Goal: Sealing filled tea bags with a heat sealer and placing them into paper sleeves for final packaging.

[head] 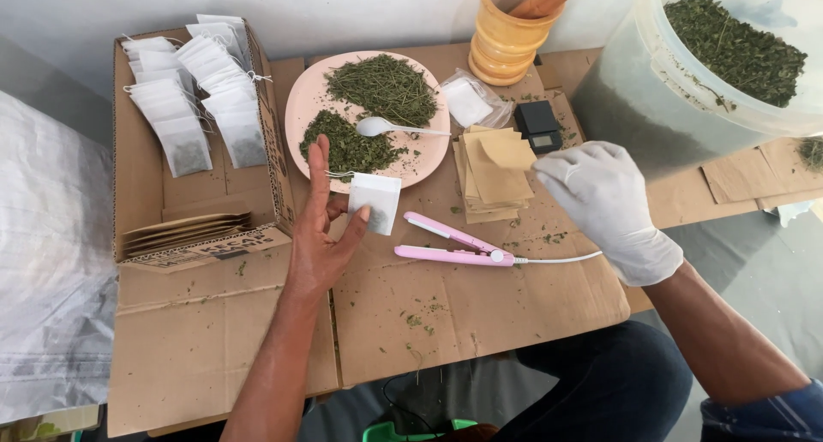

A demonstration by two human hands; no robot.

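1. My left hand [321, 236], bare, stands palm up with the fingers spread; the thumb and fingertips pinch a small white filter bag [375, 202] by its lower corner, so the bag stands upright, just in front of the pink plate [300, 108].
2. My right hand [604, 198], in a white glove, is closed lightly on the top brown paper envelope [506, 150], lifting it off the stack of envelopes [489, 185]; the grip at one edge leaves the rest of the sheet free.
3. The plate carries two heaps of dried green leaf and a white spoon [386, 126], its handle pointing toward the right hand.
4. A pink heat sealer [454, 246] lies between the hands with its jaws apart, and its cord runs off under the right wrist.
5. Filled bags [193, 90] lie in rows in the shallow cardboard box [137, 193] at the left, apart from the loose leaf.
6. The bench [480, 305] is covered in flattened cardboard; the open room lies near its front edge, while the tub of leaf [686, 82] and the wooden mortar [510, 35] crowd the far right.
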